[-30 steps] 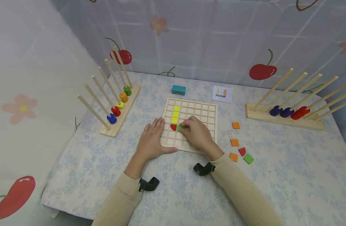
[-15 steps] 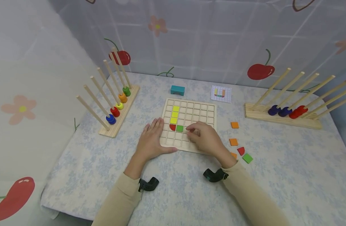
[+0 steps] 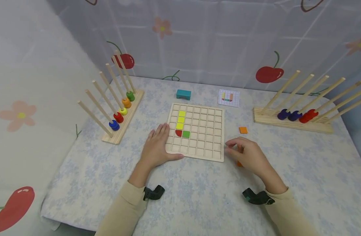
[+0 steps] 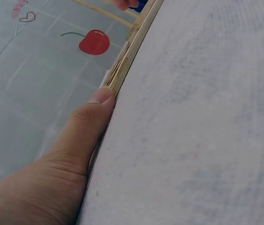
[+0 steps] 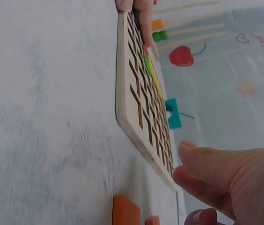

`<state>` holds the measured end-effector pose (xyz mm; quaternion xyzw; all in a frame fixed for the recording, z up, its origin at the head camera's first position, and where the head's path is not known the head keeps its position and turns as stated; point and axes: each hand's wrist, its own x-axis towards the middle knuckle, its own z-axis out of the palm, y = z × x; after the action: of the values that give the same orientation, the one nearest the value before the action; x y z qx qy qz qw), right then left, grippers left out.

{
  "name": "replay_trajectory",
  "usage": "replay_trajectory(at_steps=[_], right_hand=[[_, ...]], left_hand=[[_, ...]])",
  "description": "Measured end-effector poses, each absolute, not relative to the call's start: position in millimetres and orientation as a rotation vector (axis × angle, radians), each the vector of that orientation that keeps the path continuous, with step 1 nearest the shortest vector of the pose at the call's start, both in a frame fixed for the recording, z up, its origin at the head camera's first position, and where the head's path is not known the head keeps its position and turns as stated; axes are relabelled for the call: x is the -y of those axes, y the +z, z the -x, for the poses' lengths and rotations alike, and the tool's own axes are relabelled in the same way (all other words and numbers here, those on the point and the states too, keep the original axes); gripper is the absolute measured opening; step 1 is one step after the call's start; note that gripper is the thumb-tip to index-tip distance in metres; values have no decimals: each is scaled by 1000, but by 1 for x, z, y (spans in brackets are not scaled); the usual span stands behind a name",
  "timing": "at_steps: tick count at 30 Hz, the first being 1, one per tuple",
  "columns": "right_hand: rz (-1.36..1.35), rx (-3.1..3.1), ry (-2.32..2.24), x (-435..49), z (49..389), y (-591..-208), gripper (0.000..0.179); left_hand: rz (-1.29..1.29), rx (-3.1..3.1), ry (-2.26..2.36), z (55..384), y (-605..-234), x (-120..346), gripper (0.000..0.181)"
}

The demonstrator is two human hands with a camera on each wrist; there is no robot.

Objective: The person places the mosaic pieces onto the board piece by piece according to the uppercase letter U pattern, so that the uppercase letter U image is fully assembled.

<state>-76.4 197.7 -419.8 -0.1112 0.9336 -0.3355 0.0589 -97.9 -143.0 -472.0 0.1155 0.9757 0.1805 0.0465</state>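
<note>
Left hand lies with fingers straight along the left edge of the grid board, thumb out along the near edge; probably a brace against sliding. Board flat on the table, between both hands. Yellow tiles stand in a column, red piece below, green tile beside it, each in its own cell, the grooves presumably keeping them aligned. Right hand is off the board's right side, fingers loosely bent, thumb and forefinger apart, nothing visible between them. Orange tile lies just beyond; other orange pieces are partly hidden beneath. Printed card sits face up past the board, likely for easy viewing.
</note>
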Motion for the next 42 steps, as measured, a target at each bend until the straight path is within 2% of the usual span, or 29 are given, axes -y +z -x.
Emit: replay_trajectory(at_steps=[17,24,34,42], right_hand=[[116,-3000,-866,-264,43,-424,18],[70,-2986,-839,-272,38,-425,23],[54,-2960,-784,-276,34,-429,20],[47,-2898,-738,-280,32,-429,32]], left_hand=[[-351,-2976,558,98,-470,143,135],[-353,-2976,568,97,-469,143,135],[-360,-2979,563,98,-471,142,135],[-359,-2977,558,97,-471,143,135]])
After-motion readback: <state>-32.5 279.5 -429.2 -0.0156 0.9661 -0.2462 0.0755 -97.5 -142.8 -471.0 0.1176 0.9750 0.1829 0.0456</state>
